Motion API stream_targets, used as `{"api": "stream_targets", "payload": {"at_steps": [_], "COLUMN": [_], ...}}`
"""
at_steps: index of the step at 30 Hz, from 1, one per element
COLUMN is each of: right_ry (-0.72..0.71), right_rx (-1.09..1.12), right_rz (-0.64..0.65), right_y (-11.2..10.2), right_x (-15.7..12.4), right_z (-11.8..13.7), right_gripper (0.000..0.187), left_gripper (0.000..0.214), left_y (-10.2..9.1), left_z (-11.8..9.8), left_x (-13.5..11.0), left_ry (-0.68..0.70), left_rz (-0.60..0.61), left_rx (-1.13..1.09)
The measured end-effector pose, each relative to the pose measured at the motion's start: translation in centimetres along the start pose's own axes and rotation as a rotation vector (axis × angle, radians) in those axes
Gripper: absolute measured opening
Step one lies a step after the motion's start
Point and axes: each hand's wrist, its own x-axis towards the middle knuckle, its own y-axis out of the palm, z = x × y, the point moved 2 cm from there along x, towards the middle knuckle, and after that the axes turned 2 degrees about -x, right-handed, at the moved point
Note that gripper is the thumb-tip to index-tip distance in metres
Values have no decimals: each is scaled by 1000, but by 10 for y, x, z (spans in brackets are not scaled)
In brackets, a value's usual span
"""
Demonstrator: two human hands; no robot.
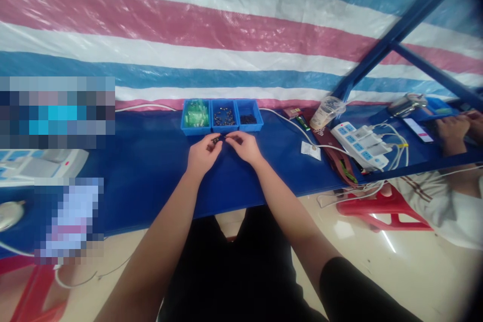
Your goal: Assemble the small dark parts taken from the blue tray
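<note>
My left hand (203,155) pinches a small dark part with gold-coloured spots (215,140) just in front of the blue bins. Close beside it, my right hand (245,147) is closed at the fingertips on a tiny black piece (223,136). The two pieces are nearly touching; whether they are joined I cannot tell. Behind my hands stand three joined blue bins. The left bin (195,131) holds a green plastic bag (195,111) with pale items, the middle bin (225,128) small metallic and dark parts (223,116), the right bin (251,128) tiny black pieces (248,119).
On the blue table (147,171), a plastic cup (325,113), a white packet (311,151) and a power strip (358,146) with cables lie to the right. Another person's hands (453,131) rest near a phone (418,130). Another power strip (45,166) is at left.
</note>
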Motion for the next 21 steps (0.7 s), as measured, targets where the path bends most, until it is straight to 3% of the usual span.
{"api": "stream_targets", "payload": {"at_steps": [6, 21], "right_ry": [59, 63], "right_rx": [260, 407], "right_rz": [12, 29], "right_y": [1, 5], "right_x": [-4, -3], "right_z": [11, 8], "right_gripper": [23, 35], "left_gripper": [28, 26], "left_y": [2, -1], "left_z": [1, -4], "left_x": [0, -1], "left_ry": [32, 66], "left_rz": [16, -20], "left_rx": [-31, 5]}}
